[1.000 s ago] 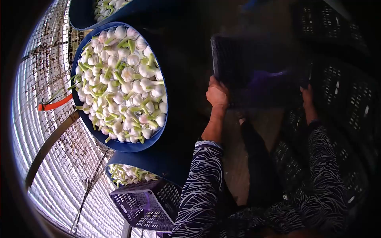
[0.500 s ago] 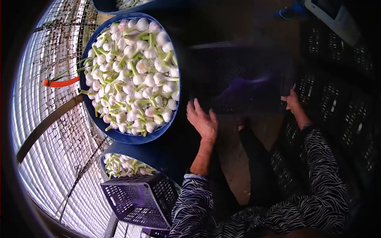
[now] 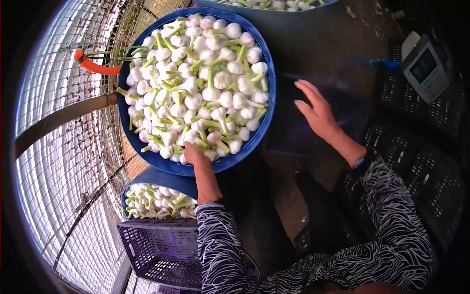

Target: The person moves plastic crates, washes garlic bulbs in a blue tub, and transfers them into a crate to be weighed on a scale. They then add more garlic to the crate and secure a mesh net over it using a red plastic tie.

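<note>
A large blue tub (image 3: 271, 83) is heaped with garlic bulbs (image 3: 193, 100), white with short green stems. My left hand (image 3: 197, 156) reaches over the tub's near rim into the garlic. Its fingers are mostly sunk among the bulbs, so whether they grip one is hidden. My right hand (image 3: 318, 115) hovers to the right of the tub with fingers stretched out and nothing in them. Beneath it a dark plastic crate (image 3: 338, 105) shows dimly in the shadow.
A second tub of garlic (image 3: 156, 179) and a purple crate (image 3: 161, 250) stand at lower left. Another tub (image 3: 293, 14) is at the top. Stacked black crates (image 3: 411, 161) line the right side, with a display device (image 3: 425, 68) above. An orange hose (image 3: 95, 66) meets the big tub.
My left hand has gone from beside the dark crate into the garlic. My right hand has left the crate's right edge and moved left toward the tub. The view has shifted.
</note>
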The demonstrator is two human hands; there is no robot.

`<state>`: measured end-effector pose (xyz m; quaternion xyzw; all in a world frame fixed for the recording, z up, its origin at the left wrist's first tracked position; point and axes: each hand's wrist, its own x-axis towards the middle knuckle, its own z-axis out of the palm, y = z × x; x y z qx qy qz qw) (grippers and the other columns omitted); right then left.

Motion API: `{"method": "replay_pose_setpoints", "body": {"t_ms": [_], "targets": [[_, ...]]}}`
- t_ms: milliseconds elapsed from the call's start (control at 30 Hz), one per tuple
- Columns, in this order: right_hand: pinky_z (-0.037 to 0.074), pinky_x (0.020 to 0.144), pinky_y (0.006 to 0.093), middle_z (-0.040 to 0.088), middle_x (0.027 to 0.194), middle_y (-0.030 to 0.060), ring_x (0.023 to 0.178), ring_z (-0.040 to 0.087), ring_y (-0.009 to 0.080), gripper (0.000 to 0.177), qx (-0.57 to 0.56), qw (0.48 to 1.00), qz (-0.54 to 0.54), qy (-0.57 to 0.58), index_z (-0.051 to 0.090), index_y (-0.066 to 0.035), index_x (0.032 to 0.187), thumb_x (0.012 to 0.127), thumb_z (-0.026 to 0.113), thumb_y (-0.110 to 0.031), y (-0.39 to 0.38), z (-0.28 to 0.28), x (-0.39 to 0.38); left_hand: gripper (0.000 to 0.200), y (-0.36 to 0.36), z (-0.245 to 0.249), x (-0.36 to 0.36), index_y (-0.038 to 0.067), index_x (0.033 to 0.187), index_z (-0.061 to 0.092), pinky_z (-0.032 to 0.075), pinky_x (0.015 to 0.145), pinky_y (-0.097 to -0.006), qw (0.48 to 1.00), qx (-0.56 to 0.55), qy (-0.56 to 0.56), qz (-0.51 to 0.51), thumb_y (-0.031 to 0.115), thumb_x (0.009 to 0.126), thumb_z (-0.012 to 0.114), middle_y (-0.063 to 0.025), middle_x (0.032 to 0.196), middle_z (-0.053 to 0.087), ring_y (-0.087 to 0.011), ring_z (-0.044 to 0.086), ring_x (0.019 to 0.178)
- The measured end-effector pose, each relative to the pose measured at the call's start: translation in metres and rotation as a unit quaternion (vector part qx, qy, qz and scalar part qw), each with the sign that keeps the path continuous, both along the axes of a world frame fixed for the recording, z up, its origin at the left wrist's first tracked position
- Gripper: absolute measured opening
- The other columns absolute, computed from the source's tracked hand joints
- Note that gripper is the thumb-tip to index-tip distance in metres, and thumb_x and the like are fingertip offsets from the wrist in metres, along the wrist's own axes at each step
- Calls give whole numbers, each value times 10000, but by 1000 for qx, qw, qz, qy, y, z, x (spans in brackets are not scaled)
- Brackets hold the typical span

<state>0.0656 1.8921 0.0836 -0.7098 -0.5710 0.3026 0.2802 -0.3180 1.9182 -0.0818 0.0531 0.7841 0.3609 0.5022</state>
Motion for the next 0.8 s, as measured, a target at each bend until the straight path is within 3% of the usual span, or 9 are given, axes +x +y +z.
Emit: {"method": "replay_pose_setpoints", "body": {"t_ms": [67, 233, 333, 367, 467, 500, 567, 700, 800], "targets": [[387, 924, 352, 459, 1250, 169, 1135, 465, 315, 408, -27, 998, 45, 17, 481, -16, 1181, 838, 540, -229, 67, -16, -35, 522, 15, 2, 6, -19, 1266, 385, 441, 864, -423, 996, -25, -54, 68, 357, 904, 389, -162, 1249, 454, -302, 495, 1088], [398, 902, 392, 522, 1185, 216, 1070, 524, 333, 754, -369, 898, 211, -115, 572, 41, 1087, 773, 431, -630, 191, -97, -60, 791, 18, -9, 14, 111, 1349, 323, 326, 963, -466, 985, -96, -121, -82, 690, 812, 277, -137, 1352, 364, -317, 380, 1206], [380, 922, 383, 517, 1194, 221, 1099, 502, 339, 806, -418, 844, 286, -177, 590, 30, 1075, 762, 389, -684, 200, -130, -77, 855, 26, 32, 44, 163, 1340, 340, 305, 955, -507, 955, -138, -251, -78, 771, 750, 233, -115, 1350, 369, -342, 355, 1218], [341, 964, 386, 464, 1259, 218, 1159, 454, 328, 848, -460, 815, 318, -150, 539, 3, 1164, 758, 351, -717, 204, -143, -81, 834, 22, 32, 56, 160, 1319, 365, 334, 939, -503, 943, -102, -314, -50, 763, 751, 264, -107, 1318, 401, -335, 392, 1186], [299, 1000, 395, 399, 1325, 203, 1214, 398, 315, 865, -472, 825, 298, -86, 484, -6, 1227, 765, 336, -722, 179, -215, -94, 751, 9, 22, 85, 140, 1258, 430, 420, 892, -486, 887, 0, -460, 28, 711, 773, 369, -90, 1223, 488, -309, 498, 1086], [250, 1044, 373, 310, 1386, 193, 1291, 281, 308, 901, -494, 798, 340, -64, 398, -20, 1302, 755, 339, -734, 181, -166, -98, 694, 7, 22, 87, 123, 1253, 430, 425, 898, -472, 880, -6, -474, 25, 645, 797, 418, -96, 1206, 493, -300, 503, 1075], [249, 1043, 374, 328, 1378, 186, 1282, 299, 301, 848, -507, 793, 336, -34, 413, -34, 1297, 774, 368, -700, 181, -156, -95, 556, 3, 20, 95, 85, 1238, 429, 455, 872, -438, 875, 1, -484, 23, 458, 838, 529, -112, 1150, 508, -289, 525, 1029], [246, 1040, 372, 357, 1367, 168, 1265, 330, 287, 759, -509, 795, 327, -41, 445, -66, 1285, 785, 443, -637, 187, -135, -91, 561, 16, 63, 110, 94, 1286, 368, 454, 868, -443, 877, 27, -480, 9, 301, 814, 591, -124, 1163, 490, -289, 512, 1045], [283, 1009, 362, 402, 1342, 141, 1226, 377, 257, 704, -487, 820, 299, 14, 485, -81, 1259, 775, 489, -592, 185, -109, -79, 586, 3, 82, 114, 109, 1315, 325, 446, 883, -429, 924, 65, -375, -37, 174, 792, 583, -120, 1181, 469, -293, 501, 1051]]}}
